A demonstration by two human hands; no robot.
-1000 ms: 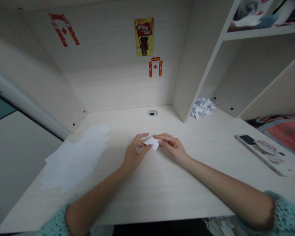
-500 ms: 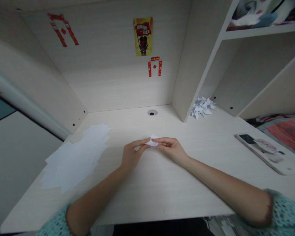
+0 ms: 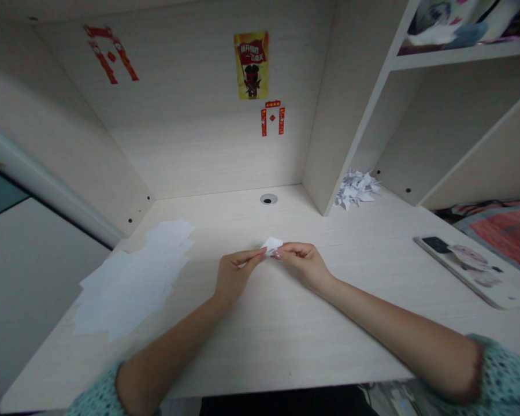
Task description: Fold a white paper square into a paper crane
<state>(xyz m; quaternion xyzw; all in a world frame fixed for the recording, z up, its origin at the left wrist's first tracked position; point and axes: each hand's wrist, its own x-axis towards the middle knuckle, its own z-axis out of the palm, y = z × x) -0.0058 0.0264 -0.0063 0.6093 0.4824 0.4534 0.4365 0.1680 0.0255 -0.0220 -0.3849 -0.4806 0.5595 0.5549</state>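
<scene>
A small folded piece of white paper [image 3: 272,243] is held just above the middle of the desk [image 3: 260,335]. My left hand [image 3: 235,270] pinches its left side between thumb and fingertips. From the right, my right hand [image 3: 302,259] grips the lower right part with thumb and index finger, the other fingers curled in. The fingertips cover the lower edge, so the folds there cannot be made out. Left of my left hand lies a spread stack of flat white paper sheets [image 3: 134,277].
Behind the upright divider [image 3: 351,110] sits a heap of folded white paper pieces [image 3: 356,188]. A phone [image 3: 468,268] lies at the right, near a red cloth [image 3: 507,231]. The back panel has a cable hole [image 3: 268,199] before it and red stickers [image 3: 273,118] on it.
My fingertips have come closer together on the paper. Its shape has altered: more of it now stands up above the fingers. The sheets, heap and phone stay put.
</scene>
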